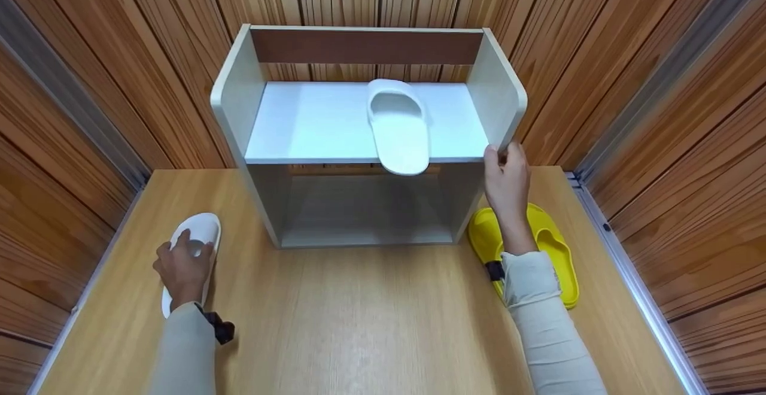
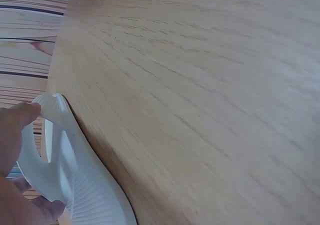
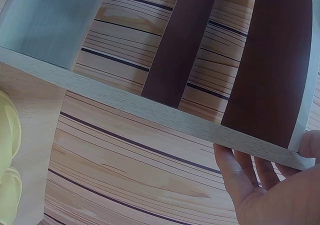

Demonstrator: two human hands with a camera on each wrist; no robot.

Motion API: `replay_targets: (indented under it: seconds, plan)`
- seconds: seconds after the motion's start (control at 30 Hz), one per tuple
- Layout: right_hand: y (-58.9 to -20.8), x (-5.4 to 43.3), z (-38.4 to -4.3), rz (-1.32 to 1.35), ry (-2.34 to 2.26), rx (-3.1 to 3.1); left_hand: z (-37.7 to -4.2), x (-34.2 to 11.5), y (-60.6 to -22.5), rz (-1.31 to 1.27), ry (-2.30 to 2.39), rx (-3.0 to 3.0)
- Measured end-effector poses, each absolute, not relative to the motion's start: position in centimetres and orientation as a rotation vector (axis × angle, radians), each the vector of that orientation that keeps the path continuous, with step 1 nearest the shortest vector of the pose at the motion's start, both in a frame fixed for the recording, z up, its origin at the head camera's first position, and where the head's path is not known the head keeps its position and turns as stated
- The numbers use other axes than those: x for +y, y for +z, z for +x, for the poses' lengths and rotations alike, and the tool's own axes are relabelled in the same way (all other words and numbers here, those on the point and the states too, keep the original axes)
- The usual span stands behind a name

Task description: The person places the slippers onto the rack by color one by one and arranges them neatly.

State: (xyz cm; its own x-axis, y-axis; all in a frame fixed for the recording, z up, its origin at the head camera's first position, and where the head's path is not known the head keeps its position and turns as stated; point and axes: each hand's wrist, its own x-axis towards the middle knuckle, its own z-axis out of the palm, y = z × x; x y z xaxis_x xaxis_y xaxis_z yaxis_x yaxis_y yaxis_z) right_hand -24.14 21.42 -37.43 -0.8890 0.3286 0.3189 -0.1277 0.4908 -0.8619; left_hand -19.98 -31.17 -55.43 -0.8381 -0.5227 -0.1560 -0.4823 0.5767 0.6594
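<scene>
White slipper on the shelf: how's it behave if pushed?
The white slipper overhangs the front edge of the shelf, so a push that way might drop it. Its smooth, moulded look suggests light, bendy material. Broad and low, it would probably slide, not roll.

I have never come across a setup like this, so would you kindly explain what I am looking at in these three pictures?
There is no machine here: a person works with two bare hands. The largest picture comes from a camera worn on the head, looking forward and down. The other two come from cameras on the wrists, one watching each hand's work.

A small shelf unit stands on a wooden surface. The left hand holds one white slipper by its strap, left of the unit. The right hand grips the unit's right side panel. A second white slipper lies on the upper board, one end past the front edge. Yellow slippers lie to the right, partly hidden by the right arm.
</scene>
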Motion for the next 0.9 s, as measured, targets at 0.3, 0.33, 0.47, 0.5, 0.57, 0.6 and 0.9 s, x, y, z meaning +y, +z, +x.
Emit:
replay_targets:
  seconds: [0.3, 0.33, 0.47, 0.5, 0.57, 0.6, 0.9]
  plan:
    - [-37.5, 21.5, -24.2, -0.121, 1.382, -2.261, -20.3, -31.2, -54.0, 0.807, -1.083, -2.693]
    - [-37.5, 21.5, -24.2, -0.116, 1.382, -2.259, -20.3, -31.2, -53.8, 0.803, -1.085, -2.684]
    - [-37.6, 21.3, -24.2, -0.132, 1.379, -2.266, -20.4, -30.9, -52.7, 0.798, -1.115, -2.658]
    - [-37.6, 21.3, -24.2, -0.137, 1.377, -2.266, -20.4, -30.7, -52.3, 0.781, -1.117, -2.644]
    - [-37.6, 21.2, -24.2, -0.144, 1.374, -2.271, -20.3, -30.4, -51.6, 0.748, -1.116, -2.614]
    - [-37.5, 21.2, -24.2, -0.145, 1.374, -2.272, -20.2, -30.2, -51.3, 0.731, -1.114, -2.595]
    - [-37.6, 21.3, -24.2, -0.145, 1.359, -2.264, -19.4, -28.6, -47.9, 0.584, -1.066, -2.445]
